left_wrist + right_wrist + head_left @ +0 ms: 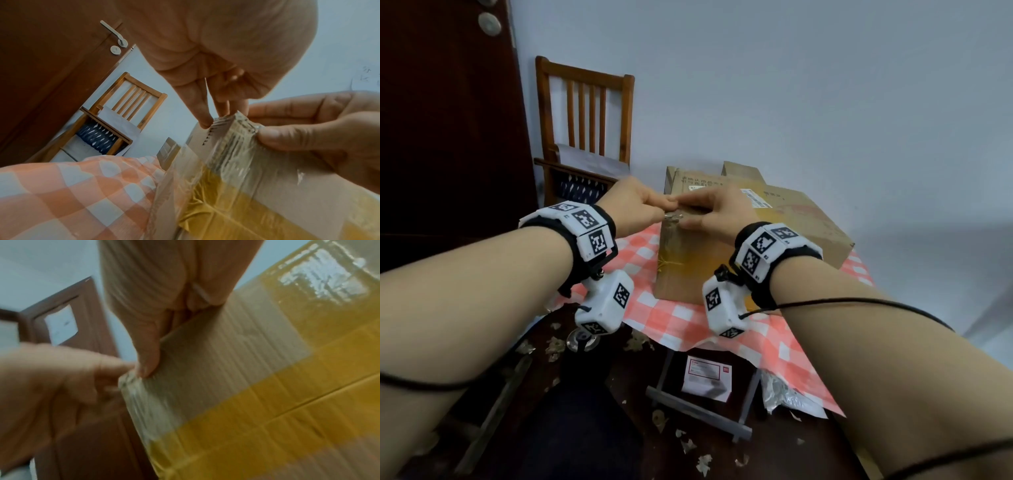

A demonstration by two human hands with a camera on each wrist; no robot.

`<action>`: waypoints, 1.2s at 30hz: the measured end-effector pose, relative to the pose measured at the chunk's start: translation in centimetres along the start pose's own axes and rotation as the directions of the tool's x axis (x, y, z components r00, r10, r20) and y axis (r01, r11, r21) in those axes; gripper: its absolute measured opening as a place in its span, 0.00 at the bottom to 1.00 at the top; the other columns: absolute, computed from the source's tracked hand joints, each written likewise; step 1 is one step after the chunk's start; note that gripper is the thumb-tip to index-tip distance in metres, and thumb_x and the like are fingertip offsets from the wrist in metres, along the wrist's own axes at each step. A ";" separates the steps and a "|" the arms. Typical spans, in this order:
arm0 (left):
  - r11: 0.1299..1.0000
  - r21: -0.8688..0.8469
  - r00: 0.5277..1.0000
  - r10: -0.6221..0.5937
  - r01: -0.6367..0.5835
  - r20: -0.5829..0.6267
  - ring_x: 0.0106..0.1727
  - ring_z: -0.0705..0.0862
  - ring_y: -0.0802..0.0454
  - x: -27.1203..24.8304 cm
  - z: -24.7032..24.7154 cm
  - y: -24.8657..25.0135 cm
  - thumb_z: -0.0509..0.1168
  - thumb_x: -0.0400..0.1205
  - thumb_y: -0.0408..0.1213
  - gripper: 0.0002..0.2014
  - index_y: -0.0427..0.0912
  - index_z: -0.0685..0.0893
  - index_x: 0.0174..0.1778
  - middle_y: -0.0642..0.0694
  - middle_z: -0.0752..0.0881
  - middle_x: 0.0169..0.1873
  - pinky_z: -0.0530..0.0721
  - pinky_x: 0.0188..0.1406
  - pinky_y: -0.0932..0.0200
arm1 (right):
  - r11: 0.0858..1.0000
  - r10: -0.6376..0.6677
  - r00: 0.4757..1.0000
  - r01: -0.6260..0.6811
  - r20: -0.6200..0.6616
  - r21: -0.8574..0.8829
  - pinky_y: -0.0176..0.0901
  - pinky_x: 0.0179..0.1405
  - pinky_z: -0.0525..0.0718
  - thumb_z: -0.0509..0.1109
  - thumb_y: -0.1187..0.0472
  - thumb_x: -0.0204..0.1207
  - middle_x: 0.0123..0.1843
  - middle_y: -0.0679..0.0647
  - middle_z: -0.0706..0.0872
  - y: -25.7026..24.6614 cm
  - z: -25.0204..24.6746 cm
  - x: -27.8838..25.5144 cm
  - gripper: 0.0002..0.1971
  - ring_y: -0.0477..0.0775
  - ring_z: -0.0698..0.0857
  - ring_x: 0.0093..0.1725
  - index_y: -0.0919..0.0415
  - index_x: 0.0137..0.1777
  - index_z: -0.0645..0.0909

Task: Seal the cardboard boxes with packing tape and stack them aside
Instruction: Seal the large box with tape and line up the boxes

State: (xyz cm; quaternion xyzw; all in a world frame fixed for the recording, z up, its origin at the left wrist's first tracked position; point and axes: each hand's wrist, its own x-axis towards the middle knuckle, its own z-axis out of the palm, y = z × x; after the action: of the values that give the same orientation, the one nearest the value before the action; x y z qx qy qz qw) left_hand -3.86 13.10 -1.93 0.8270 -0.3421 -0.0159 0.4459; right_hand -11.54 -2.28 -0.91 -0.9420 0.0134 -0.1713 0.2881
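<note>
The left hand has its fingers curled down at the top near corner of the box, and the fingertips pinch the frayed edge of clear tape where it folds over that corner. The right hand lies on the box top with its fingers mostly straight, the thumb pressing the tape end down against the corner edge; it presses rather than grips. The two hands meet at this one corner, touching or nearly so.

The box stands on the counter, which is covered by an orange-and-white check cloth, with a second, flatter box just behind it. Clear tape runs down the near face, and a yellow band crosses over the seam.

The box looks stiff and probably light: corrugated board that keeps its shape under a flat press but would dent at a corner if squeezed hard. The tape is thin, sticky and prone to wrinkling, as the crumpled corner suggests, so it is best smoothed with flat fingers from the stuck part outward. The glossy taped faces may be slippery; to lift the box for stacking, take it with both palms on opposite bare cardboard sides, low down.
</note>
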 end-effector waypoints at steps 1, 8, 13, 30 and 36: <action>0.999 0.047 0.999 0.026 -0.028 0.041 0.60 0.81 0.59 -0.2 -0.2 0.0 0.69 0.77 0.30 0.16 0.42 0.86 0.62 0.50 0.86 0.61 0.76 0.60 0.65 | 0.997 0.017 1.000 -0.016 -0.012 0.080 0.48 0.67 0.80 0.78 0.64 0.69 0.60 0.51 0.88 0.1 -0.2 0.1 0.22 0.48 0.84 0.61 0.56 0.64 0.84; 0.917 0.356 0.984 0.169 -0.179 0.060 0.59 0.84 0.47 -1.1 -0.1 0.7 0.71 0.77 0.44 0.22 0.50 0.81 0.68 0.44 0.88 0.59 0.79 0.63 0.49 | 0.999 0.044 0.999 -0.045 -0.012 -0.014 0.46 0.72 0.73 0.82 0.59 0.65 0.68 0.50 0.81 0.4 -0.3 0.5 0.22 0.49 0.78 0.66 0.62 0.60 0.86; 0.872 0.437 0.974 0.220 -0.222 0.057 0.60 0.84 0.43 -0.9 0.8 1.0 0.68 0.80 0.42 0.16 0.44 0.85 0.64 0.41 0.88 0.58 0.78 0.63 0.49 | 0.993 0.071 0.996 -0.066 -0.056 0.094 0.41 0.57 0.80 0.83 0.64 0.63 0.48 0.47 0.86 0.3 -0.1 0.0 0.10 0.46 0.83 0.49 0.64 0.44 0.90; 0.807 0.554 0.976 0.211 -0.205 0.054 0.59 0.84 0.46 -0.5 1.2 3.2 0.69 0.80 0.42 0.12 0.48 0.89 0.58 0.47 0.89 0.56 0.80 0.63 0.48 | 0.931 0.022 0.994 0.018 0.104 -0.365 0.47 0.68 0.75 0.78 0.63 0.67 0.75 0.55 0.72 -0.2 -1.3 0.7 0.27 0.57 0.74 0.71 0.62 0.68 0.80; 0.479 0.830 0.950 0.253 -0.286 0.182 0.57 0.83 0.43 -1.5 2.5 3.6 0.54 0.87 0.47 0.17 0.50 0.80 0.68 0.45 0.84 0.58 0.78 0.51 0.52 | 0.903 -0.020 0.989 0.080 0.143 -0.422 0.42 0.69 0.72 0.74 0.63 0.70 0.77 0.54 0.72 -0.2 -1.1 1.1 0.23 0.56 0.72 0.73 0.62 0.67 0.82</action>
State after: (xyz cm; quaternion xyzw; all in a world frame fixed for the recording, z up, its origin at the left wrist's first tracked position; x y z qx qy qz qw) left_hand -7.84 10.77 -1.14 0.8738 -0.4390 0.2081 -0.0217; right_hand -10.85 -2.83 0.41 -0.9917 0.0068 -0.1073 0.0707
